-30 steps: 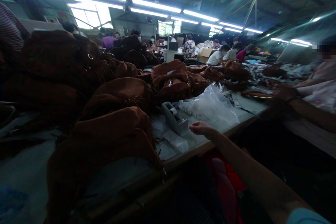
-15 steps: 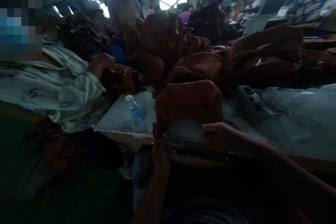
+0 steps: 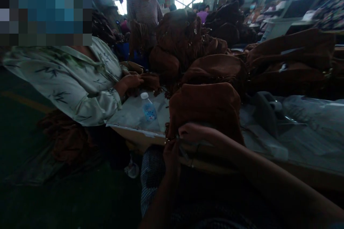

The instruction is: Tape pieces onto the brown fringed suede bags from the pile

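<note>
One brown suede fringed bag (image 3: 206, 112) sits at the wooden edge of the work table (image 3: 139, 134), directly in front of the wearer and held by both hands. The left hand (image 3: 170, 157) stands upright below the bag's lower corner, its fingertips pinching the bag's bottom edge. The right hand (image 3: 200, 134) lies across the same edge, fingers curled and pressed towards the left hand; any small item between them is too dark to identify. Blue checked fabric (image 3: 152, 175) shows below the left forearm. Just left of the bag stands one clear plastic water bottle (image 3: 148, 109) with a blue label. Beyond it, a seated co-worker in a pale bamboo-print blouse (image 3: 72, 78) has one hand (image 3: 130, 83) on a brown suede piece (image 3: 152, 82). One masked person in a striped top (image 3: 143, 12) stands behind. Further brown suede bags (image 3: 287, 61) are piled along the table, beside a grey tape dispenser (image 3: 264, 112) and a clear plastic sheet (image 3: 313, 114).
</note>
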`<state>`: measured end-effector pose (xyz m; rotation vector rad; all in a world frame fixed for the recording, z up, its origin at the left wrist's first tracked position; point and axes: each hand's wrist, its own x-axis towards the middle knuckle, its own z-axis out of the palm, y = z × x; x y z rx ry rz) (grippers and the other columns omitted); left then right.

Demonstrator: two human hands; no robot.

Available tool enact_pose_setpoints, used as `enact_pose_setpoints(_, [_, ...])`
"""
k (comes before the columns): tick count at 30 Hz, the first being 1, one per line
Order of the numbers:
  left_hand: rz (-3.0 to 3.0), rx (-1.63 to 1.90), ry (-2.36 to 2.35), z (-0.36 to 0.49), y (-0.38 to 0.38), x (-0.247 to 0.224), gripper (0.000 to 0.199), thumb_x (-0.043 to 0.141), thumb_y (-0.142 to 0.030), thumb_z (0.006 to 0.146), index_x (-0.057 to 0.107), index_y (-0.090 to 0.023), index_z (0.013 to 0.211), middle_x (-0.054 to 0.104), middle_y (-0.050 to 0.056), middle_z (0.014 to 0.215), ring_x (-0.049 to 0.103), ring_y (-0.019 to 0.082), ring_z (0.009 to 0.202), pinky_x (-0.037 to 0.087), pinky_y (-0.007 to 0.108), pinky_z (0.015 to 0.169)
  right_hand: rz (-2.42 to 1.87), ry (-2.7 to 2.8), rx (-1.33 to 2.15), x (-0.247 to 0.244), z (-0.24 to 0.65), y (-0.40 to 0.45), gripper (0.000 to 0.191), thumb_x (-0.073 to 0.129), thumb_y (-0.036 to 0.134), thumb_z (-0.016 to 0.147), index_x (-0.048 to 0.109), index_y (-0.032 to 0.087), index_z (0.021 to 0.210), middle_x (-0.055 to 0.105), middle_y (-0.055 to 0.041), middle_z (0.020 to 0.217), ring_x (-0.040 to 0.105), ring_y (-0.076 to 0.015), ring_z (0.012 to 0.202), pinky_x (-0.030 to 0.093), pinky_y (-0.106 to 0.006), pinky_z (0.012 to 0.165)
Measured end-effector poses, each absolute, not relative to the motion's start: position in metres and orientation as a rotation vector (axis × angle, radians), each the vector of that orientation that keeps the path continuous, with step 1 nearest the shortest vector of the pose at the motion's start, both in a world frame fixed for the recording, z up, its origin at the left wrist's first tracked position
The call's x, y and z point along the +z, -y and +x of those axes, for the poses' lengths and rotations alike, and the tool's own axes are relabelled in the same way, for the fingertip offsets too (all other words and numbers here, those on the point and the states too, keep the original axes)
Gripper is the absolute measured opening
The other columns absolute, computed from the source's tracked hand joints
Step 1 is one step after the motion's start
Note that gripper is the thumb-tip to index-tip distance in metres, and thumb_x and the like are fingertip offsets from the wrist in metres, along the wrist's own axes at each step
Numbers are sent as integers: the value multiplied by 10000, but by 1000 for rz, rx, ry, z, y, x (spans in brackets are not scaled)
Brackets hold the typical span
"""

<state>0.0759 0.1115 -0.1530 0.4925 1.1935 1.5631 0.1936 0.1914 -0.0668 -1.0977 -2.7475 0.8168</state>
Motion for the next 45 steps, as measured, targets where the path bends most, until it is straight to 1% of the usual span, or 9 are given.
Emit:
enact_pose_setpoints(5, [548, 1554, -1230, 75, -111, -154, 289, 725, -358, 603, 637, -155, 788, 642, 14, 768, 572, 119, 687, 416, 218, 617, -1273, 2668, 764, -71, 190, -190, 233, 534, 327, 761, 650, 128, 733, 592, -19, 631, 387, -68, 500, 205, -206, 453])
enact_pose_setpoints(11, [591, 1564, -1167, 74, -111, -162, 265, 697, -343, 650, 621, -172, 837, 654, 20, 856, 591, 129, 784, 439, 233, 701, -1327, 2634, 825, -75, 187, -190, 232, 542, 322, 740, 661, 125, 710, 562, -2, 582, 373, -62, 488, 206, -204, 453])
enact_pose_setpoints(18, [590, 1525, -1166, 72, -107, -157, 300, 666, -380, 676, 608, -178, 890, 644, 27, 883, 590, 131, 776, 444, 222, 664, -1342, 2606, 863, -78, 185, -192, 235, 532, 316, 729, 656, 119, 697, 529, 7, 559, 370, -64, 487, 200, -203, 442])
enact_pose_setpoints(23, [485, 1542, -1078, 77, -110, -150, 255, 664, -370, 681, 599, -183, 842, 640, 1, 792, 596, 123, 748, 456, 222, 676, -1346, 2613, 899, -79, 185, -194, 211, 540, 297, 720, 650, 120, 688, 514, 17, 547, 358, -61, 479, 202, -198, 434])
enact_pose_setpoints(28, [211, 1482, -931, 78, -119, -141, 162, 680, -215, 653, 609, -164, 790, 647, 1, 801, 608, 116, 747, 474, 243, 738, -1226, 2535, 1088, -87, 192, -200, 169, 532, 246, 746, 639, 118, 717, 557, 8, 606, 387, -65, 505, 259, -180, 448])
enact_pose_setpoints(32, [58, 1317, -856, 71, -119, -135, 65, 639, -167, 704, 606, -163, 760, 631, -12, 711, 604, 108, 675, 482, 269, 768, -1148, 2485, 1242, -100, 195, -202, 133, 503, 144, 737, 624, 129, 682, 592, 4, 637, 434, -74, 522, 324, -178, 480])
enact_pose_setpoints(37, [-26, 1185, -825, 61, -117, -136, 43, 617, -148, 736, 596, -143, 699, 613, -17, 626, 584, 94, 583, 497, 314, 812, -1159, 2404, 1183, -114, 189, -197, 134, 494, 128, 747, 629, 131, 750, 639, -29, 757, 508, -103, 622, 367, -195, 553])
enact_pose_setpoints(42, [-35, 1150, -822, 57, -117, -137, 112, 575, -148, 769, 593, -129, 660, 604, -8, 591, 585, 87, 566, 497, 304, 832, -1186, 2326, 1087, -112, 188, -184, 152, 483, 138, 768, 633, 131, 792, 651, -46, 813, 554, -136, 726, 373, -214, 623])
enact_pose_setpoints(45, [-20, 1150, -812, 55, -117, -138, 80, 607, -172, 749, 599, -138, 678, 605, -13, 603, 588, 91, 571, 495, 301, 834, -1255, 2213, 1018, -111, 187, -176, 138, 516, 180, 762, 633, 158, 832, 661, -40, 849, 567, -147, 749, 367, -215, 622])
